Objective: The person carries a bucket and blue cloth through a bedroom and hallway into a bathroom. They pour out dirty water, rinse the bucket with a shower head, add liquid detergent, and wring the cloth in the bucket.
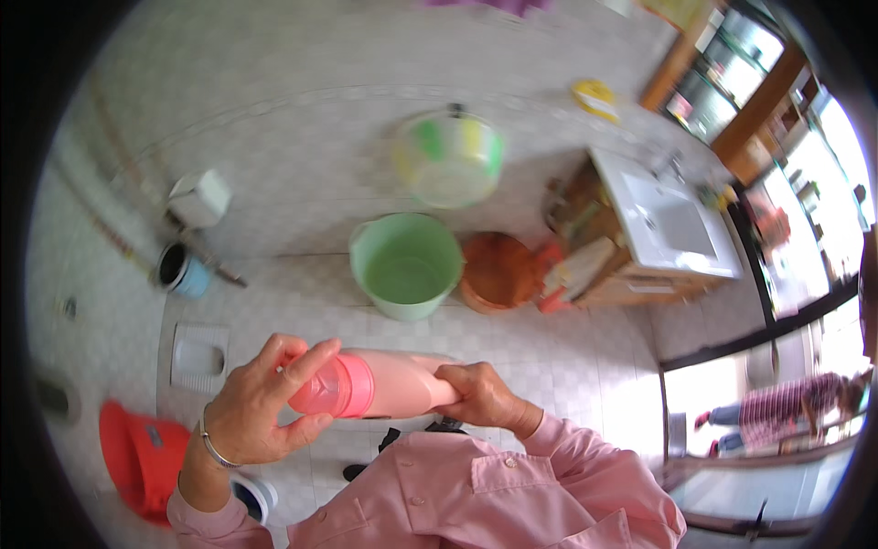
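A pink plastic jug-shaped bottle (pixel 405 384) lies nearly sideways in front of my chest, its round cap (pixel 329 391) pointing left. My right hand (pixel 480 394) is wrapped around the bottle's handle end. At the other end, my left hand (pixel 267 398), with a bracelet on the wrist, spans the translucent pink cap with thumb below and fingers above. Some of the left fingers are hidden behind the cap. Beyond the bottle, a large pale green bucket (pixel 408 264) stands on the tiled floor.
A brown-orange bucket (pixel 499 271) stands beside the green one, near a sink cabinet (pixel 638 281). A striped basin (pixel 449 161) is against the wall. Left are a squat toilet (pixel 199 357), a blue container (pixel 188 274) and a red tub (pixel 140 460). A person (pixel 782 412) is beyond the doorway.
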Tool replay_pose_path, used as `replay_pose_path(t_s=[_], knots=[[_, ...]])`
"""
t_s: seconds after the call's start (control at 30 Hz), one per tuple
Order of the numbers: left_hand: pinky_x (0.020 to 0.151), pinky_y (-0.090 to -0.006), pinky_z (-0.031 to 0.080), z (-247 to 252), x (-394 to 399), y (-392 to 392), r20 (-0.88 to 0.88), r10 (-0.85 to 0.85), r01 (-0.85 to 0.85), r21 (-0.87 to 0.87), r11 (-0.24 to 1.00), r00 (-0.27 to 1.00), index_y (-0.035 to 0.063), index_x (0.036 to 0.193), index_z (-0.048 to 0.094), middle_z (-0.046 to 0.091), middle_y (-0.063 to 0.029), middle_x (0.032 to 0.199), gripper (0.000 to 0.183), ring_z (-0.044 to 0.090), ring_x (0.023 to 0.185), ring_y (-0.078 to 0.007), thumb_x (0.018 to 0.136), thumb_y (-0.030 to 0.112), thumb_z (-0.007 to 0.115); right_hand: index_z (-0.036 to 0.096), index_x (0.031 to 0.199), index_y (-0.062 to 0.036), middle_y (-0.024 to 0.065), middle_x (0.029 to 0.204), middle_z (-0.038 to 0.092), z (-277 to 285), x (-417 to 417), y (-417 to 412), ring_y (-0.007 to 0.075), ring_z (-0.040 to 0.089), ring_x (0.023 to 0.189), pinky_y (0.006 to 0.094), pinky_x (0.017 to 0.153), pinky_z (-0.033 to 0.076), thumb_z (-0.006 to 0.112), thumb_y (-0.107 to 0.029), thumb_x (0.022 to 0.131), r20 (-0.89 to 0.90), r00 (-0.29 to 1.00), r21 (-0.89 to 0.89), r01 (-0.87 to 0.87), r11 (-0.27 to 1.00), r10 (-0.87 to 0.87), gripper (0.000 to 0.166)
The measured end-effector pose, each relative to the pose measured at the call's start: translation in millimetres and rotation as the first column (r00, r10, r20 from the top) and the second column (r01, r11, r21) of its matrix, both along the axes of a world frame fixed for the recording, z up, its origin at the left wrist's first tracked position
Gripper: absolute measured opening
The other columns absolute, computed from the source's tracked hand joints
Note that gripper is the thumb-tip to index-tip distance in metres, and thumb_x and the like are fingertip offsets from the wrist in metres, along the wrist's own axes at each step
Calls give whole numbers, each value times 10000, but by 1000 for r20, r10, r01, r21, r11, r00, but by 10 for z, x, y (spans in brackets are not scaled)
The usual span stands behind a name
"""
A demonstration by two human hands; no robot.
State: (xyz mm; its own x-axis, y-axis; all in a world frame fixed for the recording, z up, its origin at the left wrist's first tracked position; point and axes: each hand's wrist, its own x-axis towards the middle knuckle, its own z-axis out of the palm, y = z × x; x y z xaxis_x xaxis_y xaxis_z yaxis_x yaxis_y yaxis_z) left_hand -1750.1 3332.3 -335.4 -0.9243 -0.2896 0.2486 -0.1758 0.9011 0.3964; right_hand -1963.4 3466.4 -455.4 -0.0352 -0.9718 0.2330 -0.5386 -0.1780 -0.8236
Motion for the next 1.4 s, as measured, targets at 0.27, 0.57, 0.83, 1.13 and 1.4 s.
replay_pose_path(t_s=[0.27,0.57,0.83,1.13,1.4], knots=[[638,-348,426,-83,-1943,1,-428,-317,277,-154,948,846,75,974,506,489,-115,901,316,504,760,-281,758,306,522,526,752,-26,136,655,537,326,-1210,664,248,506,546,281,523,408,671,-98,595,-5,845,105,533,840,-536,225],[810,-342,372,-84,-3913,-317,-553,-608,792,173,585,570,-39,1033,456,487,-144,980,477,463,938,-249,807,380,427,522,767,-13,105,620,528,360,-2493,712,167,476,530,262,524,406,658,-62,595,-4,734,8,680,734,-680,225],[808,-313,369,-22,-5141,-509,-600,-631,828,98,552,492,-19,1077,443,459,-141,1066,517,441,978,-242,803,419,411,527,764,2,60,639,531,477,-3340,550,52,455,618,223,550,405,622,-56,640,203,633,58,754,655,-747,166],[518,-324,430,477,-5764,-185,29,-234,232,-290,928,972,58,1078,423,532,-91,654,559,546,595,-226,711,474,498,509,717,12,50,552,486,535,-4374,643,53,403,548,229,491,385,614,-83,654,43,665,-4,746,665,-746,155],[660,-344,436,616,-6664,-106,77,-478,481,-257,839,875,116,1181,365,477,-145,991,591,538,765,-276,689,369,572,495,710,20,55,574,490,259,-5688,622,55,413,598,232,533,395,616,-94,659,288,772,-48,603,796,-567,174]])
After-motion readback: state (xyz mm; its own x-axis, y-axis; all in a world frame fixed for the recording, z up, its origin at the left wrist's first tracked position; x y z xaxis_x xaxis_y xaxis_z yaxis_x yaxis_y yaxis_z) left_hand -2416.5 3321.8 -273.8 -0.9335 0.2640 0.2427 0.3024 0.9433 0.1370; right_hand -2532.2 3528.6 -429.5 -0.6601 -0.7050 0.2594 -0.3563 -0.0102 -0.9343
